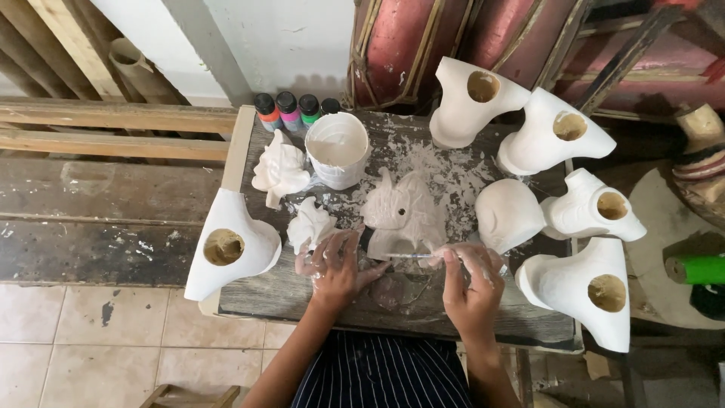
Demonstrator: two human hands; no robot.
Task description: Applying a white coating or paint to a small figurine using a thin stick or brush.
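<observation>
Looking from left to right across your worktable (pixel 151 249), you first meet a white plaster mould with a round hole (pixel 229 245), resting on the table's left edge. Behind it, at the back edge, stand four small paint bottles (pixel 289 110) with dark caps. Just right of them sits a white tub of plaster (pixel 337 149), with a small leafy plaster cast (pixel 279 172) beside it and another small cast (pixel 310 224) nearer you.

Your left hand (pixel 337 264) lies flat on the boards, fingers spread wide and smeared white, holding nothing, its fingertips just beside that nearer cast. Between your hands, a little beyond them, sits the squirrel-shaped plaster figure (pixel 402 215) in a patch of white dust. Your right hand (pixel 470 281) is pinched narrow around a thin tool (pixel 411 256), whose tip reaches the figure's base.

Further right lies a rounded plaster piece (pixel 508 214), then four more hollow white moulds (pixel 585 283) ranged along the table's right side and back.
</observation>
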